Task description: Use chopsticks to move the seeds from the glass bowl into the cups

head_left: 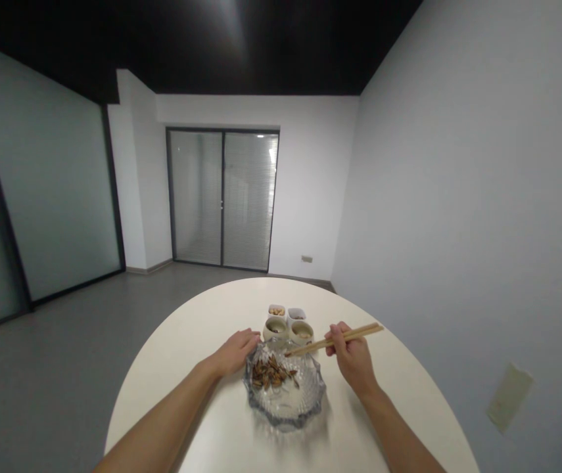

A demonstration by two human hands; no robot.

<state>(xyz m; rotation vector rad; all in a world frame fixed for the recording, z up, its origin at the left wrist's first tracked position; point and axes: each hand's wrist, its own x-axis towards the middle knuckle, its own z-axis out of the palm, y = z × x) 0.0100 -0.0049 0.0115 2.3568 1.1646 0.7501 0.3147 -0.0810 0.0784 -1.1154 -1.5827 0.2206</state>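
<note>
My right hand [352, 358] is closed around a pair of wooden chopsticks [354, 333]. Their tips reach over the far side of a scalloped clear glass bowl [285, 420], and a small dark piece seems to sit at the tips. Inside the bowl, brown elongated pieces [271, 373] lie heaped toward the left. My left hand [237, 350] rests with fingers stretched out at the bowl's upper left rim; whether it touches the glass I cannot tell. Just beyond the bowl stand two round cream cups [275, 328] holding small contents too blurred to name.
Behind the cups are two small white dishes: a left dish [277, 306] with tan pieces and a right dish [297, 313] with little dark contents. Everything stands on a round white table [202, 328]. A white wall [458, 197] runs close along the right.
</note>
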